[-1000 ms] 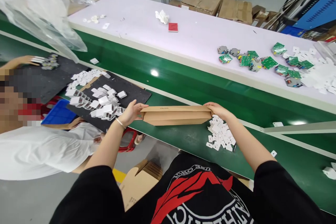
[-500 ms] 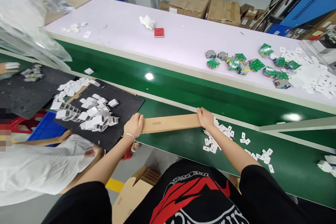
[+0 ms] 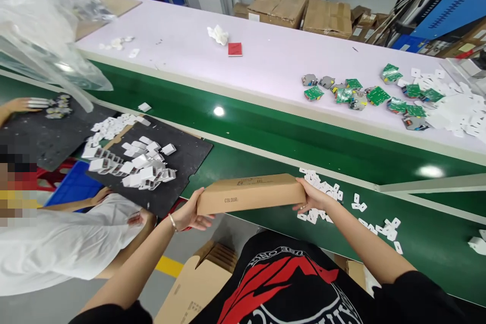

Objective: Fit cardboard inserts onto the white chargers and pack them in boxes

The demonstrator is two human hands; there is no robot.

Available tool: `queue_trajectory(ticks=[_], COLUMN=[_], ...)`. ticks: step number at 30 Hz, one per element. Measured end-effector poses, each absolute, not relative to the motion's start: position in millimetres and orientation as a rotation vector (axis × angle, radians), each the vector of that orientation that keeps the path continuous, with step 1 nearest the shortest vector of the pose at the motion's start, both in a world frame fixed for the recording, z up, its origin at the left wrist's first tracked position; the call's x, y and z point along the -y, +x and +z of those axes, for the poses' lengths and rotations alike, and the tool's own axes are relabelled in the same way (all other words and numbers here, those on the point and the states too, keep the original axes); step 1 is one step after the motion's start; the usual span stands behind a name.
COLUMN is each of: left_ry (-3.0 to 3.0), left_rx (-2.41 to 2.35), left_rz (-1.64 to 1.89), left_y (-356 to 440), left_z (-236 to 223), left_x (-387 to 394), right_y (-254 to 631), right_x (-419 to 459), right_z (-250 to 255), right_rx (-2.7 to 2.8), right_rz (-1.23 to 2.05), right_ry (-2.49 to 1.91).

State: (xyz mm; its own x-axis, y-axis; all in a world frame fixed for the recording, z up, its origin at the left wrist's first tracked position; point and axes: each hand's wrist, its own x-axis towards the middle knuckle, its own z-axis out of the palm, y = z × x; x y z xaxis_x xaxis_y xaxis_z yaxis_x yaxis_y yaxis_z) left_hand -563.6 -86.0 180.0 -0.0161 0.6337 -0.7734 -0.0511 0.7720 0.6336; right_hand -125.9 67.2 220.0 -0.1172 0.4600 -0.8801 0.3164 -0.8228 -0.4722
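Your left hand (image 3: 189, 214) and right hand (image 3: 314, 196) hold the cardboard box (image 3: 252, 196) by its ends, above the near edge of the table (image 3: 281, 224); it looks light and fairly stiff (though thin walls could crease), so grip the end corners gently

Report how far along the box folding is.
The cardboard box already looks folded into shape on its visible faces. It is in hand, between the left hand and right hand. Probably left: the cardboard stack below, seemingly still flat. Whether the box is sealed or filled, I cannot tell.
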Motion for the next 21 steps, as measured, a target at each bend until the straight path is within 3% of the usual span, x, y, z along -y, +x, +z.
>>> queue_trajectory(ticks=[3,14,21], left_ry=[0.245,0.141,0.041], left_rx=[-1.350,-1.337,-1.100], left_rz=[0.483,0.722,0.530], left_y=[-557,-540,-540], left_z=[182,152,131], left_x=[111,172,177], right_y=[-113,-90,-96], right_x=[-47,-4,18], right_z=[221,194,145], right_rx=[0.677,0.543,0.541], right_rz=[2.324,2.396,2.259], right_ry=[-1.839,-1.684,-2.016])
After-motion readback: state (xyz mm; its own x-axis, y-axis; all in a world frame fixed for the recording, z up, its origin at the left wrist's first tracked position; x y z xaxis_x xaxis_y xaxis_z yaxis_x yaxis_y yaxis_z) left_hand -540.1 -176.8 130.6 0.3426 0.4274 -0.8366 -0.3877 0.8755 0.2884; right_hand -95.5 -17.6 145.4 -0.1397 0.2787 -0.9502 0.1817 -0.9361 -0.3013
